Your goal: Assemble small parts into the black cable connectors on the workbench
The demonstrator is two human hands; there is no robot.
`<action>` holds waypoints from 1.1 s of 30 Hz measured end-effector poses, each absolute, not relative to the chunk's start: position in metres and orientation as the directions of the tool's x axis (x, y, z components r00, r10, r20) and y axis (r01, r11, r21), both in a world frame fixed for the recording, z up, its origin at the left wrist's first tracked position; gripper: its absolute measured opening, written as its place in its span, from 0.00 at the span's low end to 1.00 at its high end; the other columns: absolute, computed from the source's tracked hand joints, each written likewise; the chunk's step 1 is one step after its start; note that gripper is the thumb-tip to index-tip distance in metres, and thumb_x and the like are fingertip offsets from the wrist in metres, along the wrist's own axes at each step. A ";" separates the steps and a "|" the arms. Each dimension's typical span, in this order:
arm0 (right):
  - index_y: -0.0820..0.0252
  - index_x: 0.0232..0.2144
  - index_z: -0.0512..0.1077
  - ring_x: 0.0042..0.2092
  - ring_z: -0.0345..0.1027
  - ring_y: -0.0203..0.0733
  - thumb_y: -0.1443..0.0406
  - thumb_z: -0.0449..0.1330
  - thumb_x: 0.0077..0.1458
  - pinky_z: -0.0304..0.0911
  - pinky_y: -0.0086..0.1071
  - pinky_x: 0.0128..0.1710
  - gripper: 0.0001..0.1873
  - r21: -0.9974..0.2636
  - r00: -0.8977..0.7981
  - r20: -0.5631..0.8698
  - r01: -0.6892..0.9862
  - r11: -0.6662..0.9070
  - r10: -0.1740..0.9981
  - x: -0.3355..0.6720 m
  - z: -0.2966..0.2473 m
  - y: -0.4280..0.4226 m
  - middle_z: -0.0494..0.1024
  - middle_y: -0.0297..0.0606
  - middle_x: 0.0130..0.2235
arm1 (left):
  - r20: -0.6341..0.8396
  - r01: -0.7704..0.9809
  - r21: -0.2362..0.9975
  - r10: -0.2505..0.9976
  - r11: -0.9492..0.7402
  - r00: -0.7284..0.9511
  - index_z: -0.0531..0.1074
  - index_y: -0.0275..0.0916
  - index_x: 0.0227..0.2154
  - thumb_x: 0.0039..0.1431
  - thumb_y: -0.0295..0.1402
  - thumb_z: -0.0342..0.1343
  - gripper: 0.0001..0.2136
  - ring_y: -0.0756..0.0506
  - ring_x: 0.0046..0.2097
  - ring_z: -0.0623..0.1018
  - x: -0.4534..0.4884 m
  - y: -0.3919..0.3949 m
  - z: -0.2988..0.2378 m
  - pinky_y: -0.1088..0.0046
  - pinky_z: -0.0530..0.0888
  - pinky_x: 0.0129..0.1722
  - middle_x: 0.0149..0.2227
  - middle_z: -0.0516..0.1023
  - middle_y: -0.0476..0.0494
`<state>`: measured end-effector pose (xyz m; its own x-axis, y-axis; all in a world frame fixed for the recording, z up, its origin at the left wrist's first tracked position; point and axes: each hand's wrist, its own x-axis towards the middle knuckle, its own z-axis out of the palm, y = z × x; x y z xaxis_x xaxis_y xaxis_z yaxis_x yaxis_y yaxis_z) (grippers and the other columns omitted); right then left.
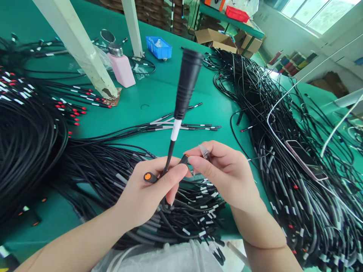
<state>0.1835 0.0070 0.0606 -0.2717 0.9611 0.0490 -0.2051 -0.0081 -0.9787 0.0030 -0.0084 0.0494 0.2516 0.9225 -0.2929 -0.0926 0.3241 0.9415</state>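
Observation:
My left hand point(154, 185) is closed around a black cable point(170, 153) with a white label band. A thick ribbed black connector point(187, 81) points upward at that cable's end. From the same hand sticks out a black plug with an orange face point(149, 177). Between both hands is a small black connector point(184, 159) with an orange tip. My right hand point(218, 166) pinches it between thumb and index finger, and a metal ring-like piece point(204, 152) sits on a finger. Beneath the hands lies a bundle of black cables point(193, 211) with white labels.
A coiled cable heap with red caps point(25, 124) lies left, and another big cable pile point(272, 124) right, with a phone point(306, 160) on it. White posts point(82, 49), a pink bottle point(121, 68) and a blue bin point(159, 48) stand on the green table point(161, 90).

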 end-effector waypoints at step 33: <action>0.55 0.42 0.84 0.26 0.56 0.31 0.62 0.69 0.59 0.49 0.29 0.21 0.09 -0.987 -0.093 -0.032 -0.155 -0.046 0.995 0.191 0.057 0.023 0.79 0.34 0.34 | -0.188 -0.101 0.969 0.940 0.224 0.285 0.85 0.42 0.29 0.61 0.37 0.63 0.08 0.48 0.25 0.69 -0.003 -0.001 0.043 0.68 0.68 0.31 0.19 0.74 0.52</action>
